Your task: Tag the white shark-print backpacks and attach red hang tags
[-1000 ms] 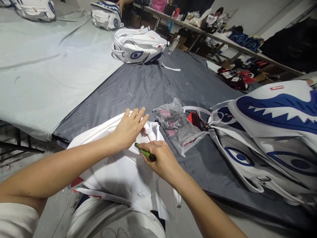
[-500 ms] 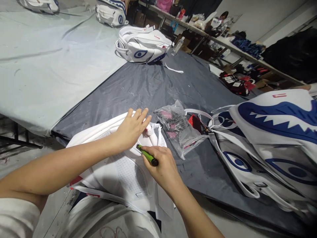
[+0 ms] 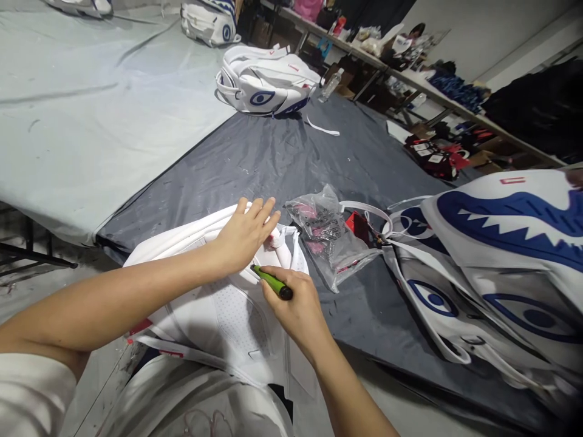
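A white backpack [image 3: 241,309] with a perforated back panel lies in front of me, leaning against my lap at the table edge. My left hand [image 3: 248,237] rests flat on its upper part, fingers stretched out and slightly apart. In my right hand [image 3: 294,297] is a green pen-like tool with a black end [image 3: 276,283]. Its tip points at the bag's surface just below my left palm; the exact kind of tool cannot be made out. White straps [image 3: 282,252] bunch up beside my left fingertips.
A clear plastic bag [image 3: 325,233] with pink items lies right of the backpack. Farther right stand white-and-blue backpacks [image 3: 514,243] with eye and teeth patterns. Another backpack [image 3: 268,82] and a bottle [image 3: 331,85] sit across the grey-covered table [image 3: 255,158]. Cluttered shelving [image 3: 378,64] is behind.
The view has shifted slightly. My right hand has tilted a little with the tool; its tip stays near the same spot. My left hand stays flat on the backpack.
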Demonstrator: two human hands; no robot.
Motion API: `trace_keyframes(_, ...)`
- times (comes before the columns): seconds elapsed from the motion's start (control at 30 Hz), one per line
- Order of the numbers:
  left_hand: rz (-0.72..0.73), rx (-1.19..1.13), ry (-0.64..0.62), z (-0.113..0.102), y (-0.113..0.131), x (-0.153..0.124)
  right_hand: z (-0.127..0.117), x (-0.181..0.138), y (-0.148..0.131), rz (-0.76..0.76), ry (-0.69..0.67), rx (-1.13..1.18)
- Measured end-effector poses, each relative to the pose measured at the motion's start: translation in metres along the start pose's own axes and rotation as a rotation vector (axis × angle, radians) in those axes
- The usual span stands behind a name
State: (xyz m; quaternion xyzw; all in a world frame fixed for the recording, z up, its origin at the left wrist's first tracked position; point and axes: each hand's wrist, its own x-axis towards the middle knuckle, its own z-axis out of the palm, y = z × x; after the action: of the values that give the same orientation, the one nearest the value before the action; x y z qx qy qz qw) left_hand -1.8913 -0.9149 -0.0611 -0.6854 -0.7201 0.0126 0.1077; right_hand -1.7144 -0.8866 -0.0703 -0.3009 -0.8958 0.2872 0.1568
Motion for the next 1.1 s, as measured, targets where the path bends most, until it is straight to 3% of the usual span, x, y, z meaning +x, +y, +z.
trace_keyframes(0.17, 0.009, -0.006, -0.011, 0.0, -0.001, 0.0, 0.002, 0.0, -0.002, -0.016, 0.041, -0.041)
trace_keyframes(0.83, 0.002, 0.012, 0.005, -0.001, -0.001, -0.002, -0.009, 0.009, -0.016, 0.022, -0.151, -0.285)
trace_keyframes(0.97, 0.022, 0.018, -0.037, -0.008, -0.002, -0.002, -0.01, 0.008, -0.016, 0.021, -0.118, -0.283)
trace_keyframes(1.1, 0.076, 0.01, -0.136, -0.028, -0.014, -0.008, -0.01, -0.003, -0.012, -0.029, -0.044, -0.176)
